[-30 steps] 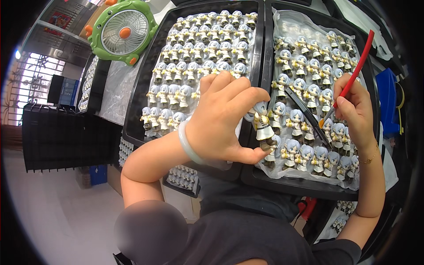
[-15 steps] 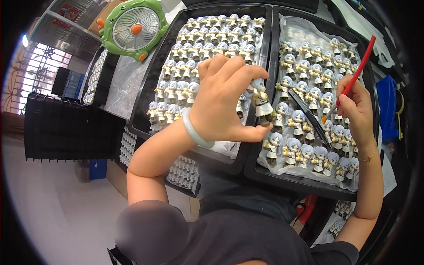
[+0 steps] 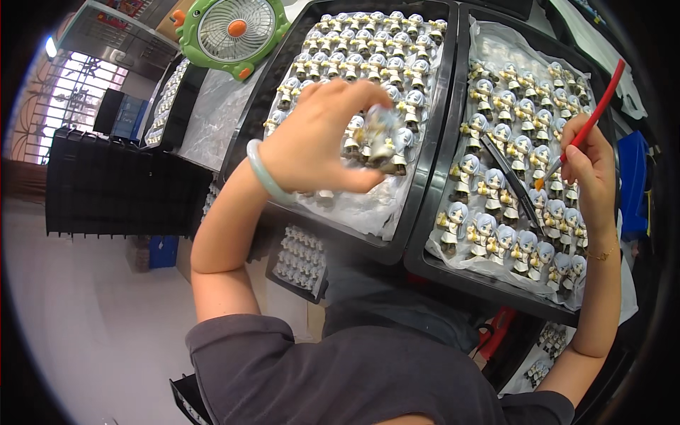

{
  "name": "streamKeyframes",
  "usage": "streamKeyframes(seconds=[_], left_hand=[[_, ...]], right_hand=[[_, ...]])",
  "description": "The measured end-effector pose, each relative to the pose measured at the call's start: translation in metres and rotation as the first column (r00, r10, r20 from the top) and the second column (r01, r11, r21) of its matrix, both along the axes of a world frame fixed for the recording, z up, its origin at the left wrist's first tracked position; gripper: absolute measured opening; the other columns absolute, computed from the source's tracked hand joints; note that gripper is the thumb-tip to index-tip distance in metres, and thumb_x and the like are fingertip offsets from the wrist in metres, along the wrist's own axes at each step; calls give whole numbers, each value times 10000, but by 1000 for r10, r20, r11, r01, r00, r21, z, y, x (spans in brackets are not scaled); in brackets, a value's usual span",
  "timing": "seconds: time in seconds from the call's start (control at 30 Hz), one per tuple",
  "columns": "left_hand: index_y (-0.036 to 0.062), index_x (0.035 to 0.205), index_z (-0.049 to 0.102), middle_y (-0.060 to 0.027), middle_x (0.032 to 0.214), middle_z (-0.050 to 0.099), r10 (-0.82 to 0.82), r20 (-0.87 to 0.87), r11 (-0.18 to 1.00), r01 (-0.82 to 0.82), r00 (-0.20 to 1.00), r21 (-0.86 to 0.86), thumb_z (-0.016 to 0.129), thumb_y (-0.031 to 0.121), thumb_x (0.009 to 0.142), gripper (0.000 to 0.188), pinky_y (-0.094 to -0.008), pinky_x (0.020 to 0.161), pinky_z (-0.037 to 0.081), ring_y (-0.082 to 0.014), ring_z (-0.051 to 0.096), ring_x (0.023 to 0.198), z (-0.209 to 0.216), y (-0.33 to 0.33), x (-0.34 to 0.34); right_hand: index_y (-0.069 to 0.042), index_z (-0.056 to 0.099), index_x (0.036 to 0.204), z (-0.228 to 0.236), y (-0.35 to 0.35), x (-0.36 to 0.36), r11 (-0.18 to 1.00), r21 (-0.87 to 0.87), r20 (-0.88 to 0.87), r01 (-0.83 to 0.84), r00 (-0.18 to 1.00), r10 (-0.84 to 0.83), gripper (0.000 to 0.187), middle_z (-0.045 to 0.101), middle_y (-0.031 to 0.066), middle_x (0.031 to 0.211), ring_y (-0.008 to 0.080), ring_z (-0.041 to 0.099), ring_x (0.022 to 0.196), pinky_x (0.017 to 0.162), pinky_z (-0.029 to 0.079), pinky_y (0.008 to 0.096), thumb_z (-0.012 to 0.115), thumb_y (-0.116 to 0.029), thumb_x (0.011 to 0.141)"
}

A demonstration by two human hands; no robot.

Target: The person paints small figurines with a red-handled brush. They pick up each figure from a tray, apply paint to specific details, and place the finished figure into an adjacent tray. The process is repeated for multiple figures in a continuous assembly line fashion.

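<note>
A small figurine [image 3: 380, 134] with pale blue hair and a white outfit, smeared by motion, is gripped between the thumb and fingers of my left hand [image 3: 312, 142]. That hand hovers over the left black tray [image 3: 392, 249], where rows of like figurines stand on thin white sheeting. In my right hand [image 3: 589, 166] is a thin paintbrush [image 3: 599, 101] with a red handle and an orange tip, held above the right black tray [image 3: 496, 296]. The tip points down among that tray's figurines. A slim black tool [image 3: 511, 185] lies diagonally across them.
A green animal-shaped fan [image 3: 236, 37] stands beyond the left tray. Black stacked crates [image 3: 120, 188] are at the left, and a blue bin [image 3: 635, 184] sits past my right hand. A lower tray of figurines [image 3: 299, 262] shows beneath the left tray.
My left hand has moved left with the figurine, from near the gap between the trays to over the left tray. My right hand keeps its brush over the right tray. The whole view has shifted slightly.
</note>
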State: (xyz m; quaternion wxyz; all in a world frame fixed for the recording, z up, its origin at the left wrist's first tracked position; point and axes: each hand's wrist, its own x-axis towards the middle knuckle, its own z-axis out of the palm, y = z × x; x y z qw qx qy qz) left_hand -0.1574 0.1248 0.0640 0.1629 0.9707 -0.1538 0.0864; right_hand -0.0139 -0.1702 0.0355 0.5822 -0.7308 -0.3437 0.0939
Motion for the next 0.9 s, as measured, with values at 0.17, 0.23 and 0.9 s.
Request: streamKeyframes(seconds=[0.17, 0.23, 0.9], left_hand=[[86, 1046, 492, -93, 923, 533, 25, -296, 985, 27, 955, 172, 726, 196, 523, 583, -362, 850, 327, -262, 470, 941, -26, 9, -31], [89, 1043, 495, -63, 922, 540, 38, -341, 980, 32, 939, 196, 742, 171, 522, 583, -356, 827, 335, -246, 474, 930, -33, 8, -34], [51, 909, 598, -166, 850, 614, -199, 149, 970, 173, 969, 172, 459, 156, 808, 201, -414, 751, 446, -346, 573, 825, -40, -136, 260]], right_hand=[[-31, 480, 818, 6, 2, -2, 999, 15, 6, -46, 999, 46, 135, 423, -25, 653, 19, 383, 531, 485, 297, 162, 474, -157, 768], [-34, 479, 819, 5, 1, -4, 998, -11, -10, -61, 998, 61, 131, 425, -26, 663, 18, 381, 537, 485, 294, 161, 474, -155, 767], [-44, 496, 661, 11, 9, -25, 976, -56, 190, -212, 957, 219, 61, 378, 33, 426, 143, 380, 374, 416, 314, 281, 506, -102, 646]])
